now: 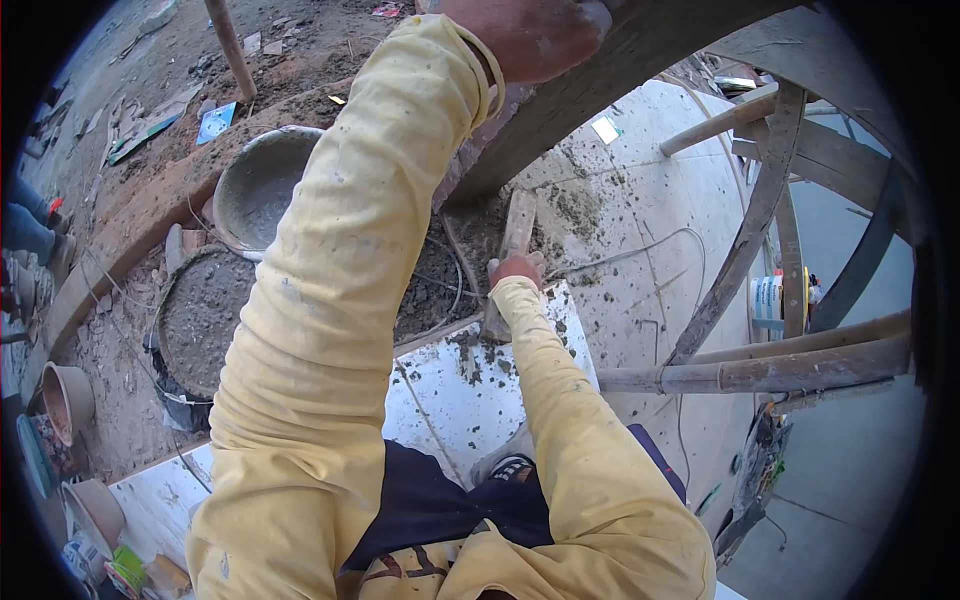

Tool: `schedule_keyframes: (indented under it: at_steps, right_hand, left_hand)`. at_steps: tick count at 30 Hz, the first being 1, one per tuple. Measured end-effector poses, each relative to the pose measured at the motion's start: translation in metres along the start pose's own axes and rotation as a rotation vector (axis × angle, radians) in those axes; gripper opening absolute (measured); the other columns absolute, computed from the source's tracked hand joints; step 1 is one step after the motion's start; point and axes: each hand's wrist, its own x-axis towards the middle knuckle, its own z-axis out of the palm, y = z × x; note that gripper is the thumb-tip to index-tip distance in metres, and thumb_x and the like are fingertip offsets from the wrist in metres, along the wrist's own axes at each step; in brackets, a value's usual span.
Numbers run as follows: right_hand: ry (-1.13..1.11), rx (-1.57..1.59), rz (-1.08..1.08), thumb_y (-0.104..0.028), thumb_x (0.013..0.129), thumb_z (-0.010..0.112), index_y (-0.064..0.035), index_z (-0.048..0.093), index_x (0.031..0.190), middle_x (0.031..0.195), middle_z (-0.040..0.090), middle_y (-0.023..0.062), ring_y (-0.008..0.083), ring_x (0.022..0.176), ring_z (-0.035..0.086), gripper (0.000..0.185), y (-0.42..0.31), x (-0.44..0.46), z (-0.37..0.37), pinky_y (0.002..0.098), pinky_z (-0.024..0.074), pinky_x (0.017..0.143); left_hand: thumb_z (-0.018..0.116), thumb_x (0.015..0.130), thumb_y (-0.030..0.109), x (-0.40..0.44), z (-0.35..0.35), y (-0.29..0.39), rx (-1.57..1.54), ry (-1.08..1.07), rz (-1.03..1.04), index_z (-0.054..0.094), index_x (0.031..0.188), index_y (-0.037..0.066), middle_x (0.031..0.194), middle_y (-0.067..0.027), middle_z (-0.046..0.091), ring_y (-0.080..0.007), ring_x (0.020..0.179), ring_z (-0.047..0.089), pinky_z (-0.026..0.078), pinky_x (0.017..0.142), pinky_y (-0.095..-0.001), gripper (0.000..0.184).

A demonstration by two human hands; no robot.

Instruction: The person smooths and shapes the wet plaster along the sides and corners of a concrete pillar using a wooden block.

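Observation:
My left hand is raised at the top of the view, against the grey plastered beam; its fingertips are cut off or hidden, so what it holds does not show. Lower down, my right hand grips a long mortar-stained wooden board, whose ends show above and below the fingers. Under the board lie the white splattered panel and dark mortar. Left of my raised sleeve stands a round basin with wet mortar in it, and below that a wider tub of grey mortar.
Bamboo poles and curved wooden planks stand at the right, near a white bucket. A thin cable crosses the tiled floor. Clay pots sit at the left. Another person's legs show at the far left.

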Motion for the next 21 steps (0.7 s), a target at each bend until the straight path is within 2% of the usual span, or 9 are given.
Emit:
schedule_keyframes:
  at_steps: [4,6,7,10,11,14,18,19,21]
  right_hand:
    - [0.032,0.024,-0.149,-0.037,0.087,0.067,-0.0202,0.042,0.148,0.125,0.047,0.0214,0.0370,0.113,0.053,0.069,-0.023,-0.049,0.003,0.0453,0.0506,0.093]
    - [-0.099,0.010,-0.211,-0.035,0.088,0.065,-0.0196,0.042,0.149,0.127,0.046,0.0202,0.0369,0.115,0.051,0.067,-0.035,-0.075,0.000,0.0450,0.0506,0.094]
    - [-0.160,-0.034,-0.307,-0.035,0.087,0.065,-0.0208,0.041,0.149,0.129,0.046,0.0206,0.0383,0.118,0.049,0.069,-0.038,-0.085,0.002,0.0456,0.0496,0.096]
    - [-0.358,-0.096,-0.623,-0.046,0.085,0.066,-0.0212,0.034,0.154,0.139,0.043,0.0290,0.0464,0.128,0.045,0.080,-0.044,-0.116,0.002,0.0459,0.0452,0.104]
    - [-0.424,0.063,-0.592,-0.046,0.083,0.067,-0.0211,0.036,0.153,0.142,0.041,0.0315,0.0471,0.127,0.048,0.081,-0.045,-0.127,-0.008,0.0457,0.0428,0.107]
    - [-0.392,0.473,-0.287,-0.040,0.082,0.067,-0.0302,0.036,0.153,0.137,0.045,0.0287,0.0472,0.126,0.050,0.078,-0.037,-0.132,0.000,0.0491,0.0421,0.107]
    - [-0.107,1.210,-0.123,-0.035,0.081,0.071,-0.0142,0.032,0.154,0.142,0.045,0.0307,0.0431,0.127,0.051,0.085,-0.021,-0.102,0.041,0.0411,0.0414,0.108]
    - [-0.076,1.378,-0.086,-0.031,0.084,0.070,-0.0038,0.028,0.154,0.147,0.044,0.0272,0.0351,0.130,0.050,0.087,-0.022,-0.100,0.035,0.0357,0.0396,0.108]
    - [-0.052,1.588,-0.088,-0.029,0.085,0.069,-0.0028,0.025,0.155,0.148,0.044,0.0248,0.0320,0.130,0.049,0.086,-0.033,-0.084,0.050,0.0344,0.0380,0.109]
  left_hand:
    - [0.044,0.089,0.004,-0.001,-0.029,0.030,-0.130,-0.269,-0.248,0.019,0.159,0.014,0.104,-0.0275,0.068,-0.0335,0.081,0.067,0.051,0.079,-0.0421,0.074]
    - [0.043,0.088,0.000,0.002,-0.005,0.003,-0.327,-0.068,-0.005,0.022,0.158,0.009,0.124,-0.0250,0.064,-0.0306,0.097,0.066,0.050,0.089,-0.0394,0.073]
    - [0.042,0.089,-0.003,0.004,-0.003,-0.001,-0.146,-0.003,0.134,0.023,0.157,0.005,0.144,-0.0206,0.051,-0.0259,0.118,0.059,0.046,0.101,-0.0317,0.071]
    - [0.041,0.090,-0.004,0.004,-0.004,-0.001,-0.116,-0.048,0.092,0.021,0.157,0.003,0.154,-0.0191,0.040,-0.0240,0.136,0.044,0.038,0.110,-0.0278,0.070]
    - [0.041,0.090,-0.007,0.002,-0.007,0.014,-0.384,-0.117,-0.045,0.019,0.158,0.005,0.158,-0.0169,0.033,-0.0225,0.141,0.038,0.037,0.112,-0.0298,0.072]
    - [0.040,0.090,-0.009,-0.001,0.004,0.019,-0.281,-0.024,0.039,0.015,0.159,0.007,0.160,-0.0156,0.031,-0.0188,0.140,0.038,0.040,0.107,-0.0294,0.075]
    - [0.042,0.092,-0.011,0.002,0.008,0.014,-0.516,-0.089,0.032,0.010,0.160,0.009,0.161,-0.0157,0.027,-0.0156,0.139,0.038,0.041,0.106,-0.0295,0.078]
    - [0.042,0.092,-0.011,0.004,0.009,0.012,-0.512,-0.108,0.040,0.010,0.160,0.009,0.161,-0.0157,0.027,-0.0156,0.139,0.038,0.041,0.106,-0.0295,0.078]
    - [0.048,0.095,-0.006,0.004,0.010,0.008,-0.565,-0.110,0.064,0.009,0.160,0.009,0.160,-0.0164,0.028,-0.0188,0.138,0.040,0.041,0.108,-0.0294,0.077]
